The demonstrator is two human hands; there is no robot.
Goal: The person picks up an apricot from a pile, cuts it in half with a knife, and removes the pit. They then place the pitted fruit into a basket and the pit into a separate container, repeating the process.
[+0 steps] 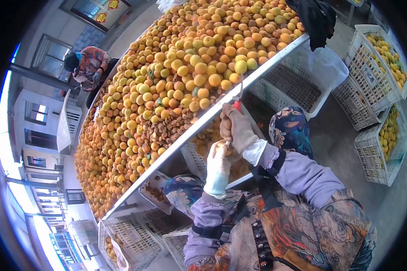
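My left hand (218, 167), in a pale glove, is closed near the table's metal edge (208, 118). Its fingertips are around something small that I cannot make out. My right hand (238, 128), in a brown-grey glove, is wrapped round a red-handled tool (237, 103) with a curved metal end that reaches over the edge. Both hands are close together above a crate (195, 159) holding apricot pieces. Beyond the edge lies a large heap of orange and yellow apricots (176, 67), with a brown patch of pits (169, 131) near the edge.
Stacked white crates of fruit (368, 67) stand at the right. An empty crate (319, 101) is under the table's right part, and more crates (133, 239) are at the lower left. A co-worker (92, 63) bends beside the heap's far left. Dark cloth (314, 20) hangs at the top right.
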